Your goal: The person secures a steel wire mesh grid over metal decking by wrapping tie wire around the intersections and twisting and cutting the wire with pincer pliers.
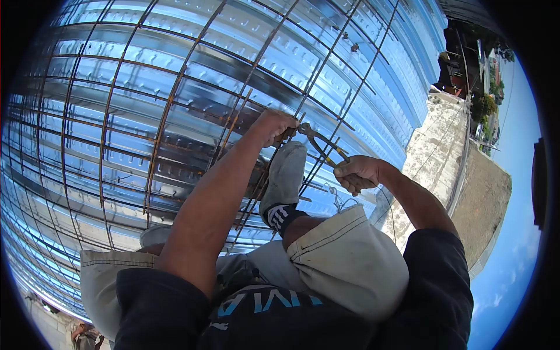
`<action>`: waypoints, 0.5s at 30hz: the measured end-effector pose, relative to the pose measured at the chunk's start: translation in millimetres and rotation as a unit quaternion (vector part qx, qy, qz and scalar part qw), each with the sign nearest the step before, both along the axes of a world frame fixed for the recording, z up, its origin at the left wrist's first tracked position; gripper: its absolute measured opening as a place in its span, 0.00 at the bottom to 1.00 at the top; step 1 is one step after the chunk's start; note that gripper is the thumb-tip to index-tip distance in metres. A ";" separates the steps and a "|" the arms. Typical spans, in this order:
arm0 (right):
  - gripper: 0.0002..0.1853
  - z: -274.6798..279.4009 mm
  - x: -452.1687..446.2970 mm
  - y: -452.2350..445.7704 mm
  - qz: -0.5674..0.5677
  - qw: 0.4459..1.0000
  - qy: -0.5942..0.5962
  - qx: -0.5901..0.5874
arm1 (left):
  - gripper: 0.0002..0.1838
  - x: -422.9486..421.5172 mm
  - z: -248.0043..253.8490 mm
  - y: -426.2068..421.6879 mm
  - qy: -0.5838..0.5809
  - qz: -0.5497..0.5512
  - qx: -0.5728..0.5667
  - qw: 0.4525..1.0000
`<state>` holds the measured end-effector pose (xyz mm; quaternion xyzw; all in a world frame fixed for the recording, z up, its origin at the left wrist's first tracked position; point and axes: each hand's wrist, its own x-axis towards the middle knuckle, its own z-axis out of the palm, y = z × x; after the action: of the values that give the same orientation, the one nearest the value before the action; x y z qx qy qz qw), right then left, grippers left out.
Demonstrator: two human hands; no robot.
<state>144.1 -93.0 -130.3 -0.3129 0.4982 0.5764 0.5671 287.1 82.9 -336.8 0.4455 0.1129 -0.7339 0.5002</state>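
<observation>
Rusty steel bars (166, 111) cross in a grid over the shiny ribbed metal decking (233, 61). My right hand (358, 175) is closed around the handles of a pair of pincers (322, 147). The jaws of the pincers meet a bar crossing just beside my left hand (276, 127). That hand is closed at the same crossing, its fingers curled down by the bar; whatever is between them is too small to make out. Right below the crossing is my grey shoe (284, 175).
A bundle of thin wire (341, 201) lies by my knee. Past the decking's right edge runs a rough concrete ledge (434, 140), with a drop, trees and sky beyond. Another person (87, 337) is at the bottom left. Bar ends stick out near my foot.
</observation>
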 end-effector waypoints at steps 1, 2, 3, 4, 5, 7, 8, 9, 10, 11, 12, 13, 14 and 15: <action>0.20 4.8 0.6 -1.4 0.081 0.994 -0.042 -0.055 | 0.11 0.2 0.3 -1.7 0.003 0.004 -0.004 1.000; 0.22 16.3 13.9 7.2 0.161 0.977 -0.081 -0.109 | 0.11 -0.2 -3.3 -1.8 0.003 -0.009 0.005 1.000; 0.24 26.1 18.2 12.8 0.240 0.950 -0.114 -0.166 | 0.11 -0.7 -4.5 -4.6 0.003 -0.026 0.010 1.000; 0.32 26.1 12.5 19.6 0.359 0.873 -0.198 -0.265 | 0.11 0.4 -6.7 -4.1 0.003 -0.028 0.014 1.000; 0.32 28.1 5.4 28.2 0.443 0.787 -0.257 -0.345 | 0.11 3.1 -5.0 -3.3 0.003 -0.029 0.018 0.999; 0.32 34.4 -8.3 43.7 0.580 0.563 -0.351 -0.473 | 0.11 10.2 18.8 0.7 0.012 -0.020 0.012 1.000; 0.30 37.3 -6.6 45.6 0.596 0.534 -0.348 -0.489 | 0.11 9.0 18.6 1.1 0.014 -0.022 0.009 1.000; 0.31 40.4 -2.8 48.5 0.590 0.580 -0.307 -0.470 | 0.11 9.9 17.6 2.3 0.014 -0.023 0.006 1.000; 0.31 43.3 1.9 51.3 0.582 0.624 -0.267 -0.449 | 0.10 10.8 17.1 2.1 0.014 -0.022 0.003 1.000; 0.31 44.3 5.2 51.3 0.571 0.664 -0.227 -0.427 | 0.11 9.5 10.1 -0.7 0.013 -0.030 0.007 0.999; 0.32 39.5 -0.9 47.9 0.554 0.677 -0.232 -0.426 | 0.11 8.1 3.3 -2.8 0.010 -0.039 0.012 0.999; 0.32 38.4 1.5 43.6 0.520 0.727 -0.221 -0.389 | 0.11 4.9 -3.2 -2.8 0.009 -0.049 0.018 0.999; 0.32 36.4 7.2 36.4 0.485 0.774 -0.209 -0.351 | 0.11 6.1 3.0 -1.4 0.010 -0.039 0.021 0.999; 0.33 36.0 10.1 29.7 0.447 0.816 -0.195 -0.311 | 0.11 8.8 13.7 -0.6 0.011 -0.030 0.023 0.999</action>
<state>154.2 -63.4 -94.4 -0.7671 0.3351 0.5072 0.2048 295.9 82.3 -323.1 0.4517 0.1222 -0.7505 0.4666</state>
